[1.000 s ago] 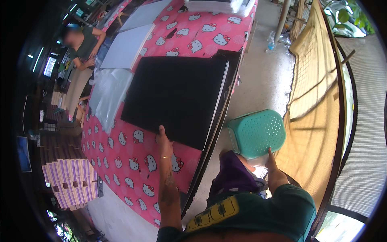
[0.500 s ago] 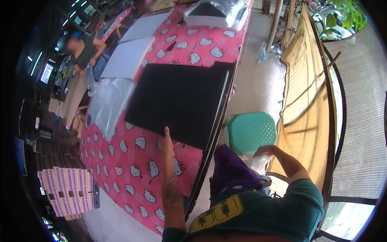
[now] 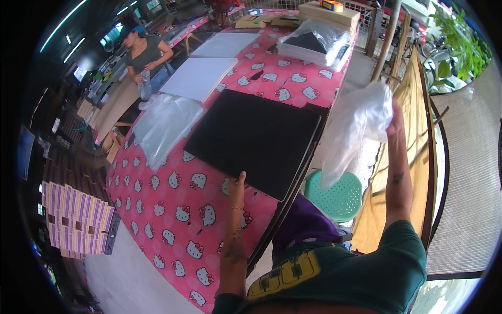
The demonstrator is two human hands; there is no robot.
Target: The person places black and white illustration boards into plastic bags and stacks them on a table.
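Right hand holds up a clear bag while the left hand rests at the black panel's near edge.
The right hand (image 3: 396, 123) grips a crumpled clear plastic bag (image 3: 355, 123) in its fingers, the film hanging beyond the worktop's (image 3: 170, 222) right side and above a green stool (image 3: 334, 196). The black panel (image 3: 256, 138) lies flat on the pink-covered worktop, near its right edge; the left hand (image 3: 237, 189) touches the panel with its thumb over the edge, but whether its fingers pinch from below cannot be told. The step in hand seems to be handling the bag while steadying the panel. Bringing the two together would call for spreading the film and finding its mouth, likely with both hands.
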